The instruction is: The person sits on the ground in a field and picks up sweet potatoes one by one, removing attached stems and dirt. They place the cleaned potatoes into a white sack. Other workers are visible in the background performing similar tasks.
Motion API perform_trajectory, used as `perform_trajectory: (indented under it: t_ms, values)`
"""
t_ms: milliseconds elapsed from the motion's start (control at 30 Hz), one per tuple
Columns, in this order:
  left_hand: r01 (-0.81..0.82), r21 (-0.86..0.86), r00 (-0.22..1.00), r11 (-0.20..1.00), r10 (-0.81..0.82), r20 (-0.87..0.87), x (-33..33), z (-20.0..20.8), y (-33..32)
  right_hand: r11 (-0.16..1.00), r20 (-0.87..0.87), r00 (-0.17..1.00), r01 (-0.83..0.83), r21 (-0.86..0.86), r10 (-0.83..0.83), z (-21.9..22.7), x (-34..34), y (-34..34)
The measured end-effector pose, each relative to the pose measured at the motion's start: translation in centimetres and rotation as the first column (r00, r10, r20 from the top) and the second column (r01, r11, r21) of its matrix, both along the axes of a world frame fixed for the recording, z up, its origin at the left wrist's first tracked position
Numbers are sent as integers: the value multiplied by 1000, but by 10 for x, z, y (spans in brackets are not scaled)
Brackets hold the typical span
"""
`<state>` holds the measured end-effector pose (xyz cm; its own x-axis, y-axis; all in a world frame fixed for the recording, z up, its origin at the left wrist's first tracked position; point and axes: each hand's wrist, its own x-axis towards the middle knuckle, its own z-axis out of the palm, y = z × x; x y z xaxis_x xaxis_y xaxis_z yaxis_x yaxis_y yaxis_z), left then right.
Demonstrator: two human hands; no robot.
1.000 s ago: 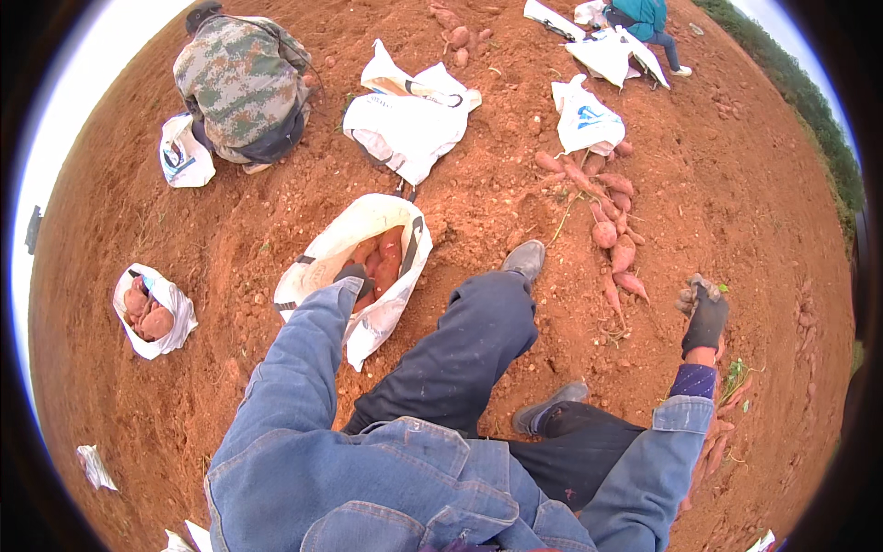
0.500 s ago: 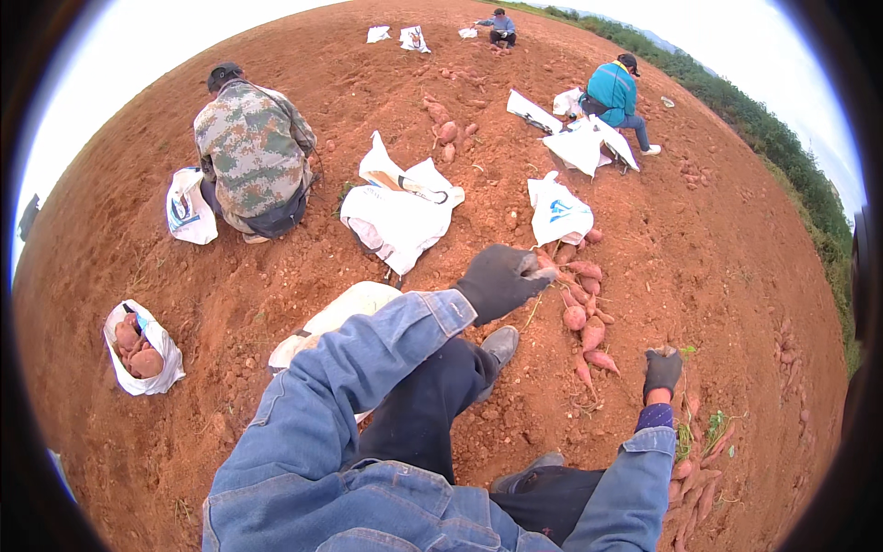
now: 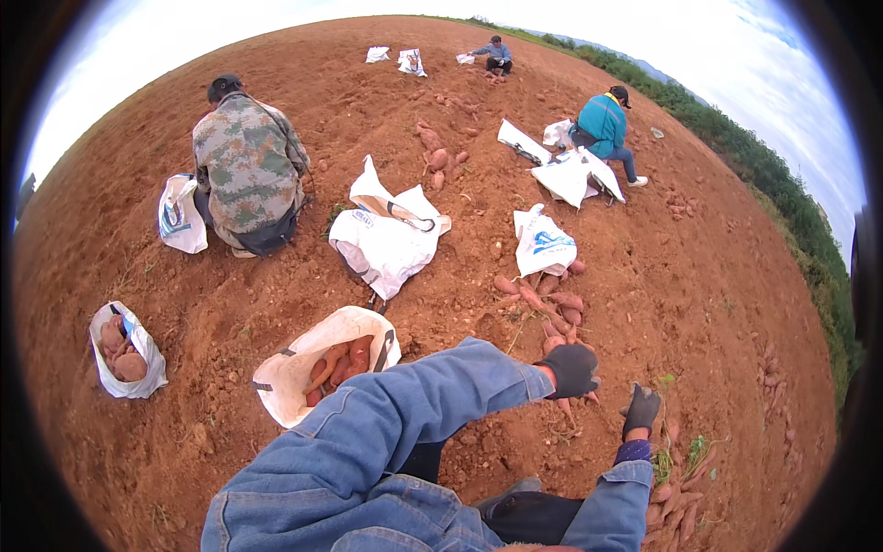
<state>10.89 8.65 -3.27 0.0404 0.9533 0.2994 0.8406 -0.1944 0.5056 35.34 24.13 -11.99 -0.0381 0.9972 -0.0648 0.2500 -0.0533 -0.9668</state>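
My left hand (image 3: 572, 370), in a dark glove, reaches across to the near end of a row of reddish sweet potatoes (image 3: 563, 301). Its back faces up and its fingers are hidden, so a grip cannot be made out. Just to the right is my right hand (image 3: 641, 411), gloved too, its fingers curled in. What they hold, if anything, does not show. Below that hand lies a second heap of sweet potatoes (image 3: 676, 506) with green stems. Left of my left forearm stands an open white sack (image 3: 287, 373) with several sweet potatoes inside.
A smaller white bag (image 3: 147, 382) of sweet potatoes is at far left. More white sacks (image 3: 391, 248) lie ahead, one white bag (image 3: 544, 241) at the row's far end. A person in camouflage (image 3: 248, 166), one in teal (image 3: 602, 124) and another farther off crouch on reddish soil.
My left hand has moved from the row's upper part toward me, close to my right hand. The open sack, partly covered by my arm before, now shows its contents. The view has shifted slightly.
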Motion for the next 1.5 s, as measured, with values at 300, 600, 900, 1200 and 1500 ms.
perform_trajectory:
  t_ms: [300, 600, 900, 1200, 1500]
  values:
    - [-207, 100, 976, 973, 198, 96, -9, 17, 13, 996, 95, 993, -70, -49, 74, -9, -5, 9]
    - [-451, -57, 802, 891, 432, 412, -135, 20, -2, 991, 67, 997, -39, -132, 48, -1, -31, -5]
    - [-626, -150, 762, 765, 641, 87, -169, -5, 5, 991, 16, 993, -114, -72, 115, -15, -28, 9]
    - [-528, -110, 835, 842, 539, 109, -147, 10, 8, 993, 2, 993, -114, -18, 115, -15, -21, 11]
    - [-601, -79, 775, 795, 604, 188, -149, 15, 4, 992, -19, 993, -117, -47, 116, -15, -19, 12]
